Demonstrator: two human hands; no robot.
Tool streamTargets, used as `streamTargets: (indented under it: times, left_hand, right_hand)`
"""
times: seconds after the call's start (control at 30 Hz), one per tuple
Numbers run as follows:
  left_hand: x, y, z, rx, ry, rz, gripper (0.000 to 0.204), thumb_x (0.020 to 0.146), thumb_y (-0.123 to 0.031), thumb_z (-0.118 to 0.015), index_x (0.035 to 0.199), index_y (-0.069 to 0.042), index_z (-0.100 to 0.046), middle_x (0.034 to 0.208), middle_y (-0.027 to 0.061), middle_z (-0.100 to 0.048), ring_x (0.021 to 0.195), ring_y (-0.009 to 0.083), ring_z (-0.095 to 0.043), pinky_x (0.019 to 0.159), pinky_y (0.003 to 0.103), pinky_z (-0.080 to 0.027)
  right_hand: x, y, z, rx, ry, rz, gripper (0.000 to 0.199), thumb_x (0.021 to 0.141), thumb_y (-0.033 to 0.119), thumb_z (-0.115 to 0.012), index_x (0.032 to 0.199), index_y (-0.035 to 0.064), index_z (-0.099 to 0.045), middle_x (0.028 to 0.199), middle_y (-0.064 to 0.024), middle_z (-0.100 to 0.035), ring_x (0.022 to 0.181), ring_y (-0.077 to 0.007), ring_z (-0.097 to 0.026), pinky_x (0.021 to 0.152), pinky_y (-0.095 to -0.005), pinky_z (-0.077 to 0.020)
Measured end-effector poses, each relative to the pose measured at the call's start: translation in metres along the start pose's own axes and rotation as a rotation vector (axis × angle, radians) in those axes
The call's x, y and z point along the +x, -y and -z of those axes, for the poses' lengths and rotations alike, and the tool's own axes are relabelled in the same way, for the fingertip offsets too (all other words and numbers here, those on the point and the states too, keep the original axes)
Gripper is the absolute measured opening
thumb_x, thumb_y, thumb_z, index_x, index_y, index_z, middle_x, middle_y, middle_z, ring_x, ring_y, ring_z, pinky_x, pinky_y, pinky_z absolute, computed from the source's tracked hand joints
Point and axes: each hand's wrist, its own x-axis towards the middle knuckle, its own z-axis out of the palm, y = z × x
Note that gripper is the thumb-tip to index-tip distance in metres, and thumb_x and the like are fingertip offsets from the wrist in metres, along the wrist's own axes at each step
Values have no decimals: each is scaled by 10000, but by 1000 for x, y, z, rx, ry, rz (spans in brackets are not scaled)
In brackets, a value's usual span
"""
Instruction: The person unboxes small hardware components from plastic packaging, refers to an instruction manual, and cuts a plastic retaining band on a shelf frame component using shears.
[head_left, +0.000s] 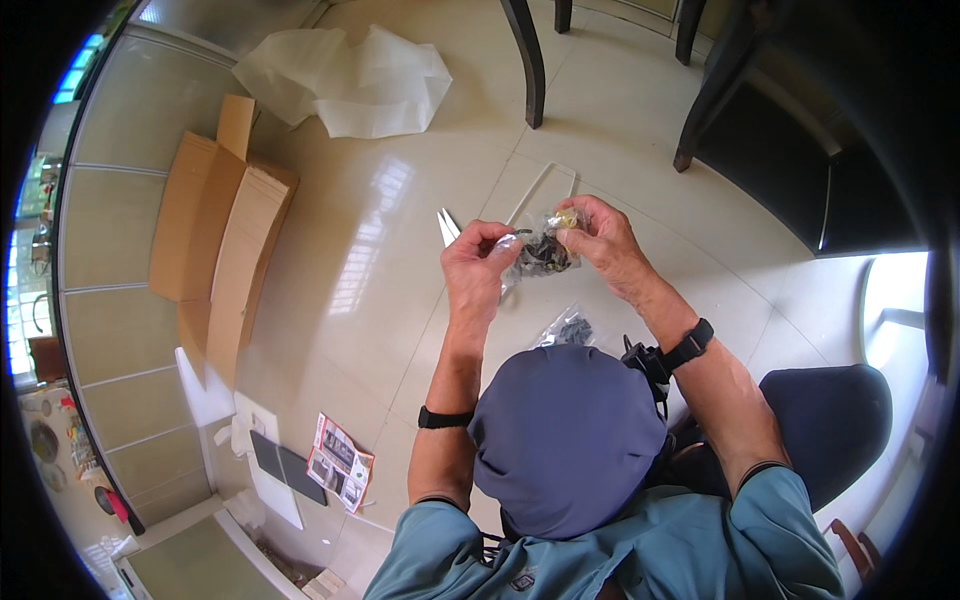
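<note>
This appears to be a home, most likely its kitchen or dining area. Well to the left of the right-hand grip (605,245) runs a row of pale cabinet panels (112,215), with a tabletop (70,500) above them bearing assorted small items, mostly too blurred to name. Glossy floor tiles (470,165) spread around the grip, and dark, curved furniture legs (535,75) stand beyond it, some farther right.

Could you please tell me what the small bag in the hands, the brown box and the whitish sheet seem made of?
Small bag: probably thin, glossy plastic; it is see-through and crinkled, with bright glints.
Brown box: looks like matte cardboard, with folded flaps.
Whitish sheet: perhaps plastic or foam film, dull; it looks translucent and creased, which leaves the exact material open.
</note>
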Motion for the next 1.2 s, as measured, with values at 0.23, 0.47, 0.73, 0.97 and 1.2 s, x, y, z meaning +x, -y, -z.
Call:
streamTargets:
  times: [0.23,0.47,0.73,0.97,1.2]
  left_hand:
    - [4,10,13,-266,-59,-40,65,854,0,-694,907,21,-663,801,44,-659,741,122,-608,724,247,-484]
    - [7,13,18,-369,-94,-19,47,889,-48,-678,898,-8,-655,776,20,-633,678,104,-556,674,244,-456]
    - [9,12,13,-456,-142,-5,49,939,-68,-627,932,-20,-622,814,12,-630,697,85,-557,651,220,-450]
    - [6,14,14,-517,-115,53,65,940,-79,-629,919,-19,-618,847,32,-651,724,95,-594,660,219,-470]
    - [1,8,5,-417,57,105,300,912,-100,-659,1176,22,-586,1007,71,-664,890,137,-628,797,278,-510]
  right_hand:
    - [2,5,-5,122,-23,73,302,850,154,-717,1091,1,-619,894,-24,-645,795,-77,-586,733,-241,-488]
    - [2,8,-5,-48,-8,95,271,865,232,-730,987,-4,-673,808,9,-652,757,-61,-574,718,-231,-478]
    - [0,22,-7,-119,57,107,290,948,201,-646,1106,-41,-664,899,-26,-694,808,-92,-626,769,-251,-511]
    - [-2,27,-9,-240,9,172,284,994,212,-570,1010,-40,-700,765,-31,-691,699,-88,-597,684,-244,-499]
    - [-2,29,-13,-363,-141,270,264,948,184,-614,805,-27,-683,628,-35,-642,573,-80,-551,539,-265,-453]
